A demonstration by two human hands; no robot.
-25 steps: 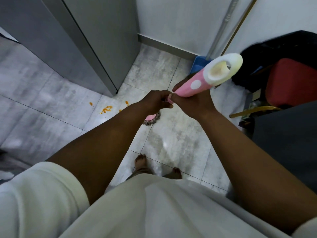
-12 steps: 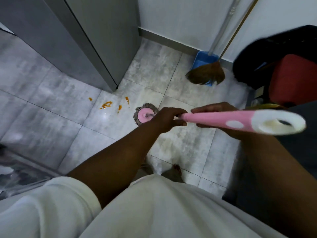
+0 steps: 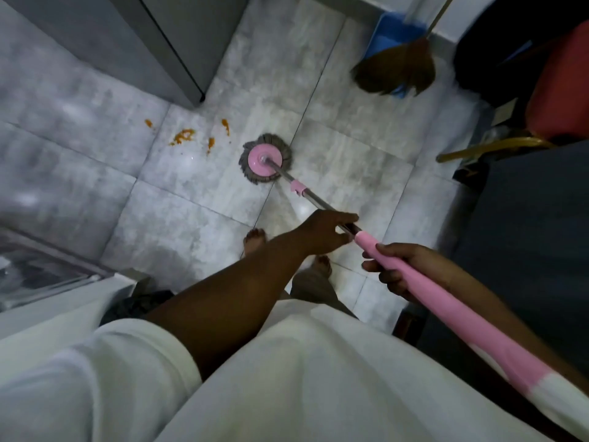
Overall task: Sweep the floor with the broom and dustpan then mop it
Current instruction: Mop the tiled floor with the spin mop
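A round mop head (image 3: 265, 162), pink disc with grey fringe, rests flat on the grey tiled floor (image 3: 197, 186). Its metal pole (image 3: 314, 199) runs back to a pink handle (image 3: 446, 311). My right hand (image 3: 404, 271) is closed around the pink handle. My left hand (image 3: 328, 232) grips the metal pole just above the pink grip. Orange spill marks (image 3: 185, 135) lie on the tiles left of the mop head. A brown broom (image 3: 395, 71) and a blue dustpan (image 3: 392, 30) lean at the far wall.
A grey cabinet (image 3: 143, 43) corner stands at the upper left. A black and red object (image 3: 561, 81) and a dark mass (image 3: 526, 237) fill the right side. My bare feet (image 3: 255, 239) stand below the mop. A glass-topped unit (image 3: 38, 269) sits at the left.
The mop pole has stretched out longer and swung down, and its head now lies farther from me on the tile. My hands have moved apart along the pole.
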